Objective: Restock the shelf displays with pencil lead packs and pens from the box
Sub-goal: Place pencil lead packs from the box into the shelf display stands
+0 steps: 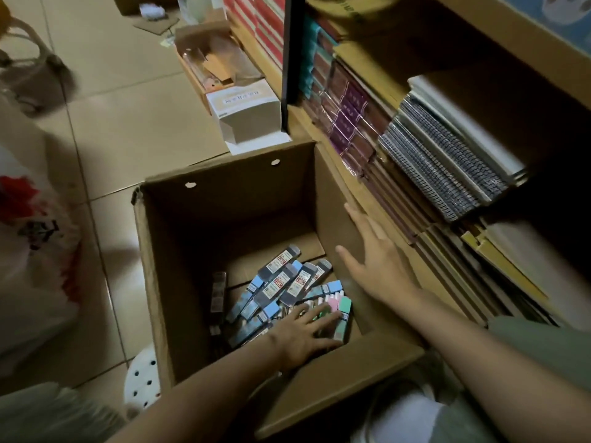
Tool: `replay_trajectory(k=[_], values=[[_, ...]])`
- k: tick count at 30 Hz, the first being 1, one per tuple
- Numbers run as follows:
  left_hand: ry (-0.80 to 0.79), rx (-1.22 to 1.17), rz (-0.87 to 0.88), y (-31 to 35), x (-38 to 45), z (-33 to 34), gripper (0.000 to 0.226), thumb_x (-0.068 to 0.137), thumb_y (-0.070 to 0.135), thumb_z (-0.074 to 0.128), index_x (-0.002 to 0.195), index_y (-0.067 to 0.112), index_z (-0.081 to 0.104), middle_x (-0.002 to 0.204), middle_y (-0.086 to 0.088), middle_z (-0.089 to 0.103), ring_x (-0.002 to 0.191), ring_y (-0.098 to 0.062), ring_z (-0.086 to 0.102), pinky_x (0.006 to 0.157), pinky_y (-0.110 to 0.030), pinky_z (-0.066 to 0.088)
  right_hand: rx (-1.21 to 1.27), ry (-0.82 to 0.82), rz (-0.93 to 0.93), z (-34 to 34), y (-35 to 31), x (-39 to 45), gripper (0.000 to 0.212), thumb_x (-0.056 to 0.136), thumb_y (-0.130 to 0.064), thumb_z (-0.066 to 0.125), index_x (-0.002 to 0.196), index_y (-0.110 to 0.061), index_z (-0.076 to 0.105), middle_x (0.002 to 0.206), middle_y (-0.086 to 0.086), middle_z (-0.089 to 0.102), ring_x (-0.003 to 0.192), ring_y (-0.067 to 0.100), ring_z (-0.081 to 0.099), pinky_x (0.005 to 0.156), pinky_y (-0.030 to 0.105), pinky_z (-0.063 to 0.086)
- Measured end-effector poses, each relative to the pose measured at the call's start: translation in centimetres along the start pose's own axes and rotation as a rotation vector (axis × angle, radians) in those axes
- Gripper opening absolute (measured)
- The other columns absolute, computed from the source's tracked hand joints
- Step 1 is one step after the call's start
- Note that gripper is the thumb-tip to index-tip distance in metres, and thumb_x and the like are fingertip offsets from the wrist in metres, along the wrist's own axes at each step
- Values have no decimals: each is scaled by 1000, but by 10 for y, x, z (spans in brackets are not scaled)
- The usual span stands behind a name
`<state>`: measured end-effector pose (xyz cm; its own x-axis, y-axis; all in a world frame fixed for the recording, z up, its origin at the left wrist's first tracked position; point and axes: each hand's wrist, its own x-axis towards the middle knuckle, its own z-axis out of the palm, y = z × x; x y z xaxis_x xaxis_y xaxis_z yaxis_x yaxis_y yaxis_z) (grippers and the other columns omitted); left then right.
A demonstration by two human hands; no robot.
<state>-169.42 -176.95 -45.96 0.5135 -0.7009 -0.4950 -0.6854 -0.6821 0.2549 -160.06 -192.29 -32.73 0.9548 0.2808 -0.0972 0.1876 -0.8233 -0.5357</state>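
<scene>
A tiled floor point(105, 129) fills the upper left of the frame, with shelves of notebooks point(447, 161) at right. The cardboard box point(179, 266) stands at centre, pencil lead packs point(275, 289) heaped at its bottom. The left hand point(303, 334) rests on the packs, fingers spread; the right hand point(374, 260) lies flat against the box's right wall, fingers straight and apart.

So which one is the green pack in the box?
Find the big open cardboard box on the floor beside the shelf. Look at the pile of packs in its bottom, on the shelf side. The green pack lies by the left hand's fingertips, beside a pink one; the rest are blue or grey.
</scene>
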Motion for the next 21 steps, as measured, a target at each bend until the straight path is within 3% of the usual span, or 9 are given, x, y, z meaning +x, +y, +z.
replay_trajectory(k=[5, 11, 18, 21], values=[[59, 66, 70, -19, 5, 12, 67, 98, 54, 37, 147, 52, -10, 158, 0, -27, 143, -29, -27, 117, -54, -10, -15, 4, -6, 0, 1, -2, 78, 94, -37, 58, 153, -44, 8, 158, -5, 23, 124, 13, 47, 86, 20, 39], [124, -20, -55, -34, 9, 19, 62, 96, 61, 26, 144, 56, -12, 151, 6, -38, 143, -28, -26, 114, -46, -12, -54, 3, -21, 2, 4, -1, 82, 92, -40, 61, 152, -45, 6, 156, -5, 28, 106, 9, 53, 67, 10, 36], [179, -70, -223, -38, -5, 15, 59, 101, 52, 29, 146, 53, -10, 154, 0, -32, 145, -29, -24, 115, -44, -10, -76, 13, -60, -2, 0, -1, 83, 91, -39, 63, 153, -42, 7, 155, -4, 29, 120, 13, 51, 77, 17, 41], [193, -101, -257, -33, -14, 13, 58, 101, 50, 30, 148, 49, -4, 158, -1, -26, 146, -31, -21, 113, -45, -11, -103, -10, 20, -6, -8, -3, 80, 91, -38, 63, 154, -39, 13, 159, 0, 22, 138, 20, 36, 103, 33, 39]])
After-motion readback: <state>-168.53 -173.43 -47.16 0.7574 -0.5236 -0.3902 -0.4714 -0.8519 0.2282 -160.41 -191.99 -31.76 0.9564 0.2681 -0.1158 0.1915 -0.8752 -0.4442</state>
